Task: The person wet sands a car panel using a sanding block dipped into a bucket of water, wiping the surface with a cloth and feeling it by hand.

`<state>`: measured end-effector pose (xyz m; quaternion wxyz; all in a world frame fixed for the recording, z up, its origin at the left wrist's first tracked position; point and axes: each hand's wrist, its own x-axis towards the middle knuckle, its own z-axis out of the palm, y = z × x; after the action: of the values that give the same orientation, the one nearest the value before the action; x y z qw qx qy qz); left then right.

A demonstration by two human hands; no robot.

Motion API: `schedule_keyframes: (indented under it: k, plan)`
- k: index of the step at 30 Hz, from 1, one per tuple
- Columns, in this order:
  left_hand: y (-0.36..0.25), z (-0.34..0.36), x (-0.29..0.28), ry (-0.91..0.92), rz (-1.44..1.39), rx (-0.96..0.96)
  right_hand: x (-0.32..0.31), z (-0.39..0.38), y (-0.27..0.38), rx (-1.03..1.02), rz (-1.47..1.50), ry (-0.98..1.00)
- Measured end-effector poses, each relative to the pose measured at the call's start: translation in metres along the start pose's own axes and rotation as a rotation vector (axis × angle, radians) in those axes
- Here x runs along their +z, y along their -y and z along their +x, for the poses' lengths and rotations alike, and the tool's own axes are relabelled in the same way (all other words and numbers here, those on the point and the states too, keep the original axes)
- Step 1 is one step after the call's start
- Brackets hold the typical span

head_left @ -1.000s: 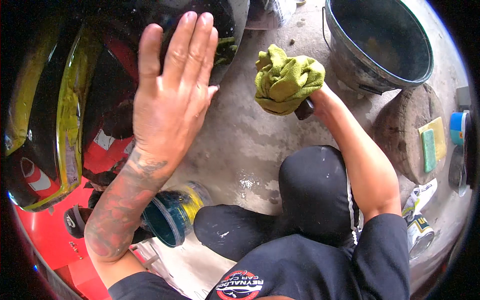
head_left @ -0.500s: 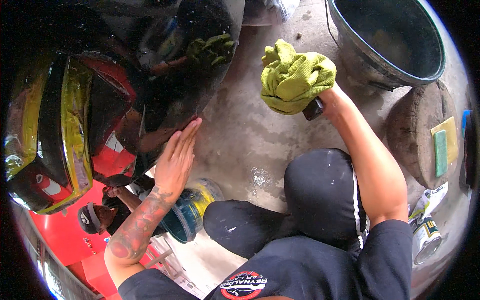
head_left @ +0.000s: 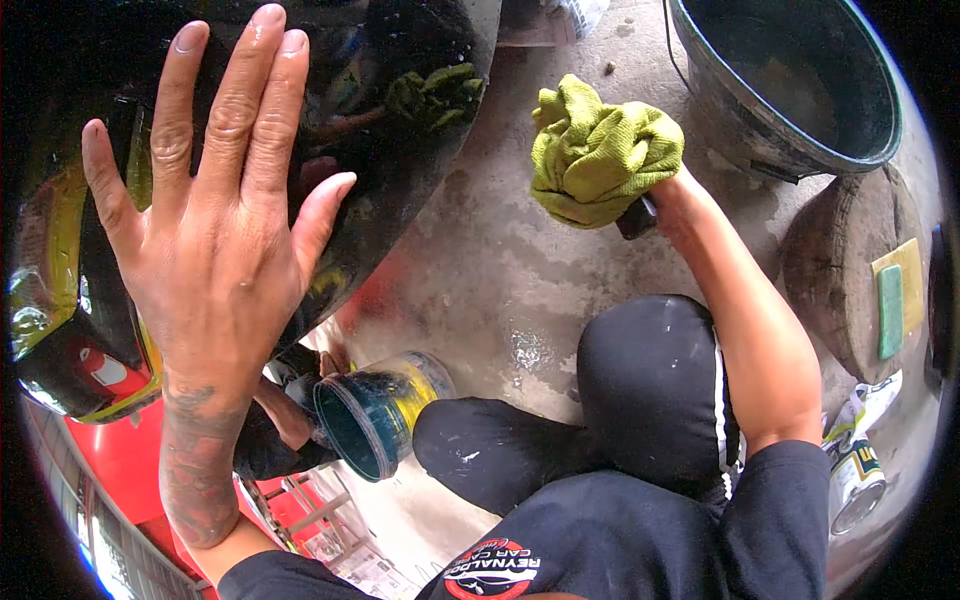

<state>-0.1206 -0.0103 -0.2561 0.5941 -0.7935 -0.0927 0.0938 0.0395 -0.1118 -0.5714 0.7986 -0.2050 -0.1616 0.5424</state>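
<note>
My left hand [head_left: 225, 225] is spread wide, palm down, in front of the glossy black vehicle panel [head_left: 400, 190]. Whether the palm touches the panel cannot be seen. Beside that hand is a shiny lamp-like part [head_left: 45, 270] with yellow edging. A crumpled yellow-green cloth [head_left: 605, 150] is bunched up in my right hand [head_left: 672, 198], above the floor and away from the panel. The cloth hides most of those fingers. A dark, block-like piece [head_left: 637, 218] sticks out below the cloth, against the same hand.
A big dark bucket [head_left: 790, 90] stands at the far right, near a round wooden stump [head_left: 835, 270] bearing a green pad [head_left: 890, 310]. A tin can [head_left: 857, 487] lies at the lower right. Left of my knees sits a teal-and-yellow bucket [head_left: 370, 425], with another person's arm [head_left: 283, 415] close by.
My left hand has left the panel's lower edge, moving left and up, and its fingers have spread. My right hand still holds the cloth, nearly unmoved. The other person's arm has shifted toward the bucket.
</note>
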Motion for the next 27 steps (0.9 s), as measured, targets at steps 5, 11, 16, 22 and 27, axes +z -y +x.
schedule_keyframes:
  k: [5, 11, 16, 22, 27]
  plan:
    - [0.002, -0.013, -0.001, -0.034, -0.054, 0.042, -0.013, -0.001, 0.004, 0.040, 0.031, -0.013]
    - [-0.018, -0.043, 0.008, -0.116, -0.227, 0.112, 0.033, -0.015, 0.027, -0.023, -0.294, -0.221]
    - [-0.078, -0.049, 0.000, -0.273, -1.279, 0.156, 0.061, -0.021, 0.015, -0.118, -0.105, -0.103]
    - [-0.141, -0.005, -0.005, -0.664, -1.853, -0.161, 0.143, -0.057, -0.011, -0.363, -0.197, -0.181]
    - [-0.065, 0.002, -0.013, -0.832, -1.784, 0.045, 0.190, -0.070, 0.010, -0.421, -0.231, -0.513]
